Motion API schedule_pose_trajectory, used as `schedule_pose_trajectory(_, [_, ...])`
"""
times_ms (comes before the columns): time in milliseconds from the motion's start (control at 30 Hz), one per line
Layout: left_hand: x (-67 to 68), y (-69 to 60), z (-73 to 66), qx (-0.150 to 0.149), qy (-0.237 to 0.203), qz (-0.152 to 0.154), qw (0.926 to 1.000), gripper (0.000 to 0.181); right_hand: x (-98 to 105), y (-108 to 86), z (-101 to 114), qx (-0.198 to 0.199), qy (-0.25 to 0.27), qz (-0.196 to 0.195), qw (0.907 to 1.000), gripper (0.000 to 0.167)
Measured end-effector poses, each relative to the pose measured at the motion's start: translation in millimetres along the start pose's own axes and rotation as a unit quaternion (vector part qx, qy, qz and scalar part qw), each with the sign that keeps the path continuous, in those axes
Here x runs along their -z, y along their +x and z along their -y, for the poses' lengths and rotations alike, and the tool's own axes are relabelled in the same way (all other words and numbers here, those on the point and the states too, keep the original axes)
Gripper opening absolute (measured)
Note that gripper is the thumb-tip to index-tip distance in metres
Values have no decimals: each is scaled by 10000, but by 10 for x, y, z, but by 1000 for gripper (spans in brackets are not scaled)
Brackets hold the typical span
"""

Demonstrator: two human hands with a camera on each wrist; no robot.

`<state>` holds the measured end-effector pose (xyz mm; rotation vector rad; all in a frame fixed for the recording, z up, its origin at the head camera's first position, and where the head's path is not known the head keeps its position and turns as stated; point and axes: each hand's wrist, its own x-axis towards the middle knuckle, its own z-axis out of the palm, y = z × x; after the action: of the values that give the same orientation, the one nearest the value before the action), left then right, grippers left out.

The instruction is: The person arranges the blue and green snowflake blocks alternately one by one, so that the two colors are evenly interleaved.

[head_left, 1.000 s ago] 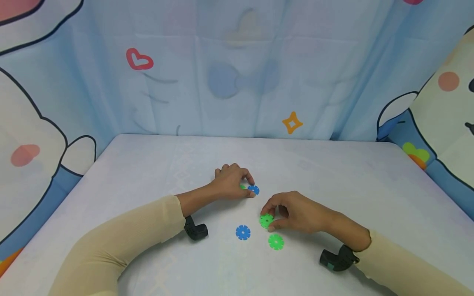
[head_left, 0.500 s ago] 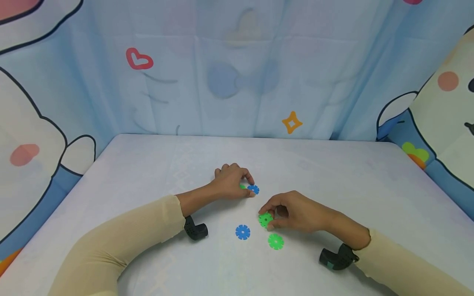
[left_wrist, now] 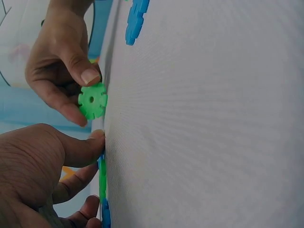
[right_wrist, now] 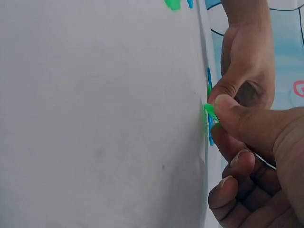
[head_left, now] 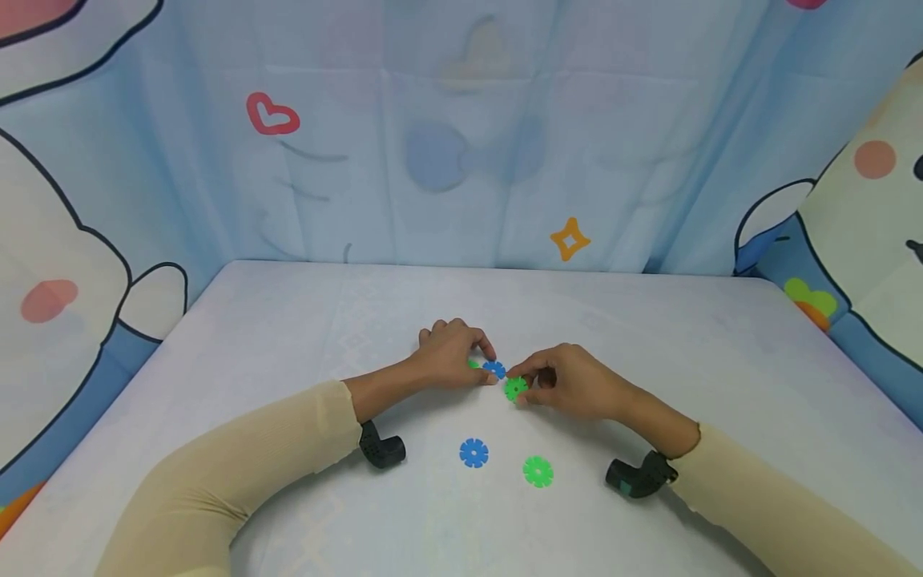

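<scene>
Green disc in grip (head_left: 515,390): about midway between the table's left and right edges, inward from the far edge. Notched rim, small centre hole. Tilted: broad face visible in the head and left wrist views, nearly edge-on in the right wrist view.
Right hand (head_left: 577,389): narrow grip; thumb and forefinger pinch that disc, remaining fingers bent toward the palm.
End blue disc (head_left: 493,369): flat, just beside the gripped disc, on its left-edge and far-edge side. Contact between the two cannot be determined.
Left hand (head_left: 449,357): arched low over the table; thumb and forefinger hold the end blue disc at opposite sides of its rim.
Covered green disc (head_left: 473,365): mostly beneath the left hand, adjoining the end blue disc toward the table's left edge. Whether they interlock cannot be told.
Second blue disc (left_wrist: 105,213): next in the same row, seen under the left hand in the left wrist view.
Loose blue disc (head_left: 473,453): flat on the table, closer to the person than both hands.
Loose green disc (head_left: 538,472): flat, near the loose blue disc, toward the table's right edge from it.
Wrists: a black camera on the left (head_left: 382,449), another on the right (head_left: 642,475); beige sleeves (head_left: 288,437).
Table (head_left: 360,521): pale cloth covering; far corners visible.
Curtain (head_left: 346,216): light blue, printed, behind the far edge.
</scene>
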<state>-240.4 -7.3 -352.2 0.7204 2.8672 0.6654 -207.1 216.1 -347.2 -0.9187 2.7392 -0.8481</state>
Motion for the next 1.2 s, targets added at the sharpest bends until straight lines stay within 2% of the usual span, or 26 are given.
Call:
schedule_pose_trajectory(133, [-6, 11, 11, 7, -13, -4, 10000, 26, 25, 78, -41, -420, 18, -129, 9990, 29])
schedule_pose_trajectory(233, [-10, 13, 16, 18, -12, -9, 10000, 27, 41, 117, -66, -566, -66, -176, 9982, 30])
schedule_pose_trajectory(533, [-7, 6, 3, 34, 18, -16, 10000, 25, 62, 166, -110, -440, -501, -274, 9974, 30])
schedule_pose_trajectory(1000, [15, -3, -10, 70, 17, 33, 10000, 26, 37, 217, -181, -421, -307, -297, 9982, 30])
schedule_pose_trajectory(1200, [6, 11, 6, -34, 48, -2, 10000, 27, 23, 210, -200, -485, -368, -309, 9977, 30])
